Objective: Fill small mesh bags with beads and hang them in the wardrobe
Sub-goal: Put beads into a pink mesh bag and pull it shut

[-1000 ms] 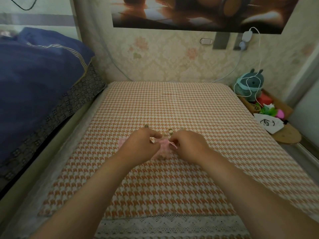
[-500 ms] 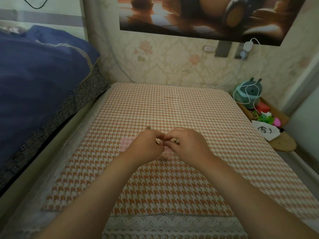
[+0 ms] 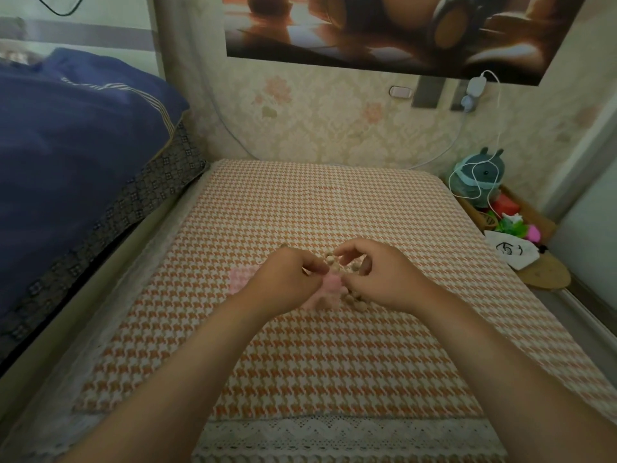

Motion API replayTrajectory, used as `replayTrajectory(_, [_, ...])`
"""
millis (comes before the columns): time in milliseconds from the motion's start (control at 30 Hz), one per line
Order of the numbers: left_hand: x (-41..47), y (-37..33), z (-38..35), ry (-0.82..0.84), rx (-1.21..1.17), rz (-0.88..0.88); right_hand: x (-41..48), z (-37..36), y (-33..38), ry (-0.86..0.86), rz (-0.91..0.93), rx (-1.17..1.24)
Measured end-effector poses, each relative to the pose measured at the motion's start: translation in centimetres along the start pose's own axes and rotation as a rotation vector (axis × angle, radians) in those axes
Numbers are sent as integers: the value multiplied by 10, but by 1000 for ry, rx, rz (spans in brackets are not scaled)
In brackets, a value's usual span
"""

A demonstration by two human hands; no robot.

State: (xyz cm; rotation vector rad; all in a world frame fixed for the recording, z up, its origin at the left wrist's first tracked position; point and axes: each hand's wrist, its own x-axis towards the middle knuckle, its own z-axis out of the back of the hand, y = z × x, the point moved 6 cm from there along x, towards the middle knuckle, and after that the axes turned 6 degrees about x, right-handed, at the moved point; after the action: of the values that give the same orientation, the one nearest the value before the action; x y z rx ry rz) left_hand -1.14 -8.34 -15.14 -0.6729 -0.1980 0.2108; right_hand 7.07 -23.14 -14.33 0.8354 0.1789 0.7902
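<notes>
At the centre of the houndstooth cloth [image 3: 334,202], the pink mesh bag [image 3: 329,289] lies limp: soft, light, best taken by its mouth edge. The left hand [image 3: 287,279] pinches that edge; the right hand [image 3: 384,275] curls beside it, hold indeterminate. Loose beads [image 3: 356,304], roll-prone, lie on the cloth.

Two bags [image 3: 243,278], two hands [image 3: 283,284], several beads [image 3: 356,301]

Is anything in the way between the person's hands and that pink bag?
Nothing visible. The left hand pinches the pink mesh bag; the right hand is right beside it, fingers curled above loose beads.
</notes>
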Motion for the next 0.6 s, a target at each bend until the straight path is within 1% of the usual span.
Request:
replayTrajectory(100, [2, -8, -9, 36, -37, -14, -8, 1, 0, 55, 7, 89])
replayTrajectory(167, [4, -13, -16, 58, -52, -32, -12, 2, 0, 88, 28, 72])
replayTrajectory(333, [10, -26, -31, 82, -114, -48, -20, 10, -11, 123, 46, -200])
replayTrajectory(433, [18, -26, -33, 12, -231, 19, -25, 23, -16, 94, 25, -237])
replayTrajectory(467, [20, -26, -35, -7, -227, 24, -27, 28, -17, 80, 20, -240])
replayTrajectory(533, [26, -25, -42, -9, -50, -17, -32, 36, -19, 58, 24, -255])
replayTrajectory(600, [28, -24, -55, 40, 169, -82, -36, 39, -21, 51, 31, -257])
